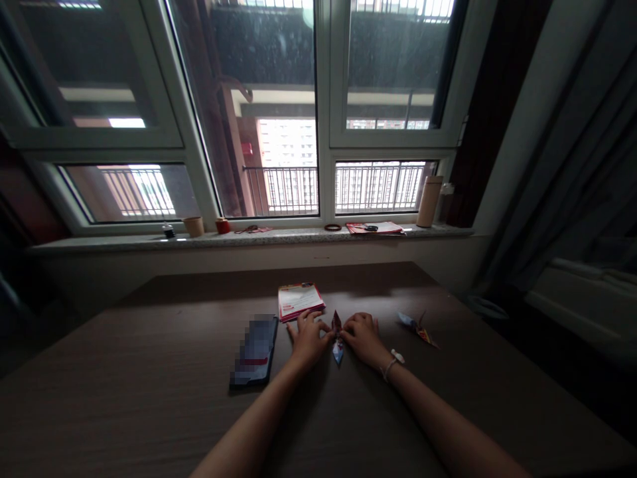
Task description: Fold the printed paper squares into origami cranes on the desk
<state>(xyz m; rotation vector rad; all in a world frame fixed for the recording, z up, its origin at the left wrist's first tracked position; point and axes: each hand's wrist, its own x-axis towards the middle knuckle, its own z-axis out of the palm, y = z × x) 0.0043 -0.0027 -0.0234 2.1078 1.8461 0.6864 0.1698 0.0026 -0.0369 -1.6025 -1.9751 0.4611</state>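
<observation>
A narrow, pointed piece of folded paper (338,353), dark red at its far tip and bluish at its near tip, lies lengthwise between my hands on the table. My left hand (309,338) grips its left side near the middle with thumb and forefinger, the other fingers spread towards a stack of printed paper sheets (300,300). From the other side my right hand (364,337), a pale bracelet at its wrist, pinches the same paper with its fingers curled. Exactly how the fingertips hold the folds is too small to see.
Left of my hands a phone (256,352) lies on the brown table (164,372). A second folded paper piece (418,328), with thin points, rests to the right. The windowsill (298,236) bears a paper cup (194,226), scissors on papers (381,228) and a tan bottle (428,202).
</observation>
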